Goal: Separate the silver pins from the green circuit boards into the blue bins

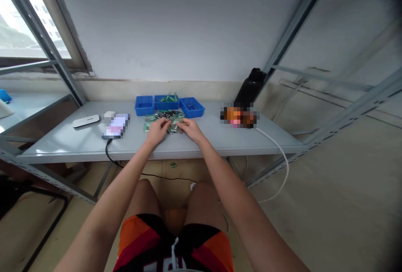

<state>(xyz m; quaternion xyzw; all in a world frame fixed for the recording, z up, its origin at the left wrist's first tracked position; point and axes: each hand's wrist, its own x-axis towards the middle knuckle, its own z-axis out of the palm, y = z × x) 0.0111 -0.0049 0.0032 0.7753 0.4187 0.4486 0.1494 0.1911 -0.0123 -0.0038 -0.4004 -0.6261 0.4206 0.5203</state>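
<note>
A pile of small green and black parts [167,115], some seemingly in clear wrapping, lies on the grey table. My left hand [158,130] rests at the pile's near left side, its thumb and fingers drawn together. From the right, my right hand [191,129] reaches to the same pile with thumb and forefinger pinched. The fingertips of both hands come close to each other over the parts. Whatever sits between them is too small to make out. Behind the pile stand a left blue tray [144,113], a middle blue tray [166,105] with green pieces, and a right blue tray [194,112] with a few small bits.
On the left lie a phone [116,126] with a black cable and a white flat device [86,121]. To the right are a black bottle [251,88] and a blurred orange object [234,115] beside a white cable [284,159]. Metal shelf posts [295,29] frame the table [207,142].
</note>
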